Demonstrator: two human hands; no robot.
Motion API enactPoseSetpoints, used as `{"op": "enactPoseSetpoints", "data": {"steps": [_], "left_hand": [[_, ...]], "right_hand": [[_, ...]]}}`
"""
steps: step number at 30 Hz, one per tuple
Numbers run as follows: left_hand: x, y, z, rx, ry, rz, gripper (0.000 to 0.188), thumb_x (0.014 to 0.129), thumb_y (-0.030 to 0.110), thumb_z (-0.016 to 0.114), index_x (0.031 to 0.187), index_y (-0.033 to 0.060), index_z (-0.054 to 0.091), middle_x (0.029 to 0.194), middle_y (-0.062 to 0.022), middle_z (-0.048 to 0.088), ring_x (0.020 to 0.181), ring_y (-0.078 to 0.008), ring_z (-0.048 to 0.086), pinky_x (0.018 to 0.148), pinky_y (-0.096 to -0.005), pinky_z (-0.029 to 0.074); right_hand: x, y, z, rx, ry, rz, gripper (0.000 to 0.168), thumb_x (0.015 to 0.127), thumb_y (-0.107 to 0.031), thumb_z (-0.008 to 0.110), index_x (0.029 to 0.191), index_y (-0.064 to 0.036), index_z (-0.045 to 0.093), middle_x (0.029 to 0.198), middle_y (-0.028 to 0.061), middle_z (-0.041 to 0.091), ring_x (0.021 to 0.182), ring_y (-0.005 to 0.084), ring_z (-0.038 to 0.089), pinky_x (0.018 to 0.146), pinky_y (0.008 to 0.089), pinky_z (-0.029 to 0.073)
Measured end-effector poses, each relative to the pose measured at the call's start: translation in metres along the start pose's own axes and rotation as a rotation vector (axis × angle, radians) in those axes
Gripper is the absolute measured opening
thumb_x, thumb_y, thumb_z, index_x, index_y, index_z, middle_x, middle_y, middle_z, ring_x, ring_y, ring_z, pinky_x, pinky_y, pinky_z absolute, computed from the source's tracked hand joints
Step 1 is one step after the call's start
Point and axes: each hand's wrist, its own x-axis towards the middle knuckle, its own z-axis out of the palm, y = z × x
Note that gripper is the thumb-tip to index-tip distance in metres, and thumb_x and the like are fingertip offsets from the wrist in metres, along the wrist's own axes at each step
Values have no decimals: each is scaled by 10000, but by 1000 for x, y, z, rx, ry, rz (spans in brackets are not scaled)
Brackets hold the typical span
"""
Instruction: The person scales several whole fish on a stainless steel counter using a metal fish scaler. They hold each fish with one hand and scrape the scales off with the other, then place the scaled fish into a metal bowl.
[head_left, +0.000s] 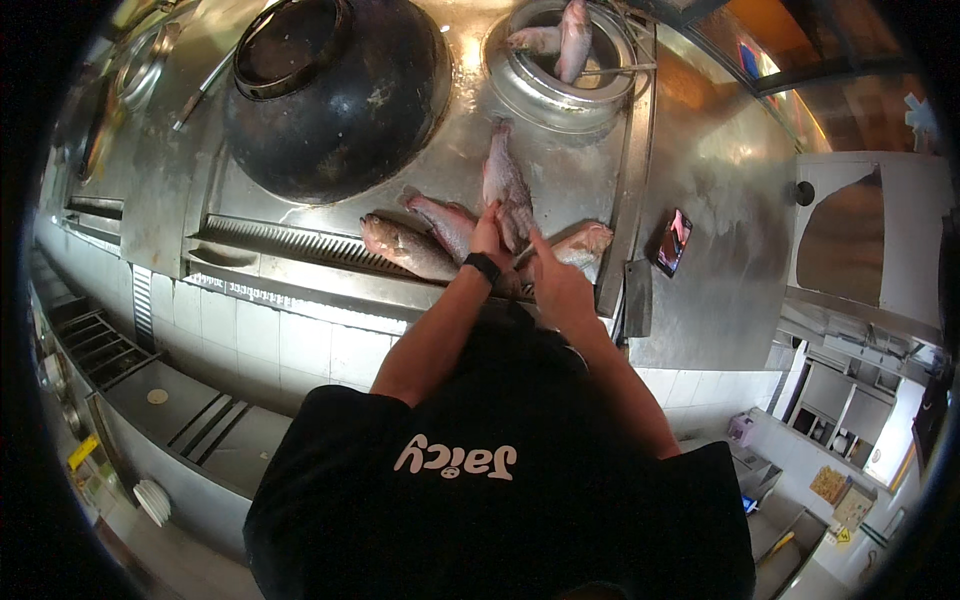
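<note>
A whole fish (504, 171) lies tail-away on the steel counter (442, 176) before me. My left hand (486, 238), with a dark watch on its wrist, grips its near end. Close beside it, my right hand (561, 289) is curled with the index finger extended towards the fish. A thin, pale, blade-like tool (523, 256) shows at its fingers; the rest of it is hidden. Left of my hands lie a brownish fish (409, 247) and a pinkish fish (444, 219), side by side. Another fish (581, 246) lies partly behind my right hand.
A large blackened wok (337, 142) rests upside down at the back left. Two fish (575, 41) lie across a round metal vessel (551, 105) at the back. On the right are a cleaver (638, 300) and a lit phone (674, 242). A slotted drain (300, 238) runs along the front.
</note>
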Motion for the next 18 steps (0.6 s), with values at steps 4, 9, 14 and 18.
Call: {"op": "enactPoseSetpoints", "data": {"steps": [4,9,14,18], "left_hand": [[23,-8,-18,-33,-62,-2,456,999,460,455,1233,95,597,1122,-90,683,996,-295,636,900,-451,512],[20,-7,-15,36,23,-24,442,1006,449,433,1215,100,607,1050,-89,682,942,-291,630,865,-447,514],[26,-12,-11,-41,33,60,423,1004,423,467,1241,89,575,1100,-80,675,969,-280,644,852,-461,526],[30,-8,-27,52,41,45,422,1012,398,459,1257,69,557,1122,-83,671,1012,-277,646,870,-435,534]], "right_hand": [[10,2,16,-4,4,4,537,992,-205,403,1522,-190,315,752,253,663,700,460,646,624,570,489],[-10,5,7,-62,-68,14,521,1002,-220,404,1517,-208,330,757,256,663,691,473,639,633,572,487],[4,10,11,28,-2,77,522,994,-229,465,1505,-232,358,736,260,655,696,464,645,625,572,485],[-7,7,0,-138,-141,79,537,991,-211,460,1513,-193,337,744,271,652,708,457,649,631,570,489]]}}
